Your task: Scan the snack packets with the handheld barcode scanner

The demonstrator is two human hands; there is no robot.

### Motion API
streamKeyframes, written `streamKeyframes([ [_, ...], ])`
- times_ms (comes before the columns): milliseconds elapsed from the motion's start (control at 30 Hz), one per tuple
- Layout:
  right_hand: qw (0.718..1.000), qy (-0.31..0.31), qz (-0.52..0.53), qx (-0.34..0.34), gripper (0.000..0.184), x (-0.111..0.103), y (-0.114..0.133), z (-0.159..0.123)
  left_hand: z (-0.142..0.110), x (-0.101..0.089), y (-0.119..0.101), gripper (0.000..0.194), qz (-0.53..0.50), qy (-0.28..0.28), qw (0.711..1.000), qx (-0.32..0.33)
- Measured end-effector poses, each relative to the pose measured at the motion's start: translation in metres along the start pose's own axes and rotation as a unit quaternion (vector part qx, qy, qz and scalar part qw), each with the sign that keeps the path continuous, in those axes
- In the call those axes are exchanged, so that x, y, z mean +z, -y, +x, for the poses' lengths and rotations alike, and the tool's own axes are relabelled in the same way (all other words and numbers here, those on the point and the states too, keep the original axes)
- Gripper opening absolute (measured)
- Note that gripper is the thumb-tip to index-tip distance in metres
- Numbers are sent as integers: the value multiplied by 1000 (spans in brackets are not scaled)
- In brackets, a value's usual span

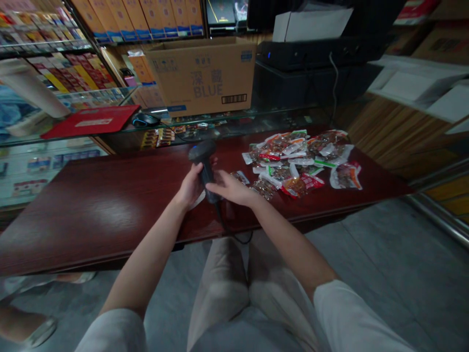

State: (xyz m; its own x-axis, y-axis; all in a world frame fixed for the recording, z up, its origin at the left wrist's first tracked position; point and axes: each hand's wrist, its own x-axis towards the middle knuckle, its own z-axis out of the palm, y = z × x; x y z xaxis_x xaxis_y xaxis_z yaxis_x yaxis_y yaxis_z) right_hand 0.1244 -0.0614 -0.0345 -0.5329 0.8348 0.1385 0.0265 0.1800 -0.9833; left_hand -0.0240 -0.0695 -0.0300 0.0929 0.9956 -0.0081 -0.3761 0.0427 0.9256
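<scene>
A black handheld barcode scanner (207, 168) stands nearly upright between my hands, above the front part of the dark red table (120, 190). My left hand (190, 187) is closed on its left side, thumb near the scanner head. From the right, my right hand (230, 187) grips the handle, its thumb across the grip and some fingers hidden behind. A black cable (224, 222) hangs from the handle past the table edge. A white edge of something shows under my left hand; I cannot make it out. Vacuum-packed snack packets (289, 159) lie heaped right of my hands.
Behind the table, a glass counter bears a cardboard box (205, 80), a computer mouse (145, 120), a red folder (93, 121) and black equipment (315, 58). Stocked shelves (73, 68) stand at the back left. Another person's feet (40, 332) show at the lower left.
</scene>
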Motion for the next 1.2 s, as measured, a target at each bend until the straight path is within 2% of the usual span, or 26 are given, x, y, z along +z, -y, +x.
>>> streamKeyframes([
  [67, 998, -29, 43, 22, 35, 14, 0, -1, -2, 1, 2, 59, 19, 4, 1000, 1],
  [133, 993, -58, 86, 50, 40, 19, 3, -6, -2, 0, 6, 62, 41, 24, 999, -1],
  [233, 982, -86, 156, 59, 38, 8, 9, -21, 6, -6, 13, 65, 96, 64, 993, 29],
  [300, 969, -121, 211, 39, 36, -8, 14, -36, 13, -10, 20, 62, 183, 72, 978, 70],
  [400, 947, -162, 277, 17, 36, -37, 17, -61, 20, -15, 30, 63, 378, 47, 919, 101],
  [500, 944, -164, 285, 26, 35, -60, 13, -83, 21, -12, 37, 71, 558, 17, 821, 119],
  [567, 943, -165, 285, 45, 38, -69, 8, -94, 21, -8, 38, 68, 634, 21, 762, 130],
  [633, 942, -164, 286, 63, 40, -74, 3, -101, 22, -6, 36, 58, 663, 41, 737, 126],
  [667, 942, -160, 288, 68, 41, -75, 1, -104, 23, -6, 34, 52, 661, 53, 739, 118],
  [733, 943, -144, 293, 67, 43, -75, -4, -107, 24, -9, 31, 42, 630, 67, 766, 107],
  [833, 945, -118, 302, 52, 44, -73, -8, -108, 24, -16, 27, 36, 531, 48, 838, 116],
  [900, 946, -111, 302, 47, 42, -71, -11, -107, 23, -20, 25, 40, 441, 36, 890, 110],
  [967, 946, -110, 301, 51, 41, -70, -12, -107, 23, -22, 23, 45, 364, 35, 926, 88],
  [1067, 941, -100, 316, 65, 44, -69, -12, -107, 23, -24, 18, 49, 332, 27, 939, 82],
  [1200, 934, -86, 337, 88, 52, -70, -9, -108, 25, -27, 11, 49, 361, 1, 925, 120],
])
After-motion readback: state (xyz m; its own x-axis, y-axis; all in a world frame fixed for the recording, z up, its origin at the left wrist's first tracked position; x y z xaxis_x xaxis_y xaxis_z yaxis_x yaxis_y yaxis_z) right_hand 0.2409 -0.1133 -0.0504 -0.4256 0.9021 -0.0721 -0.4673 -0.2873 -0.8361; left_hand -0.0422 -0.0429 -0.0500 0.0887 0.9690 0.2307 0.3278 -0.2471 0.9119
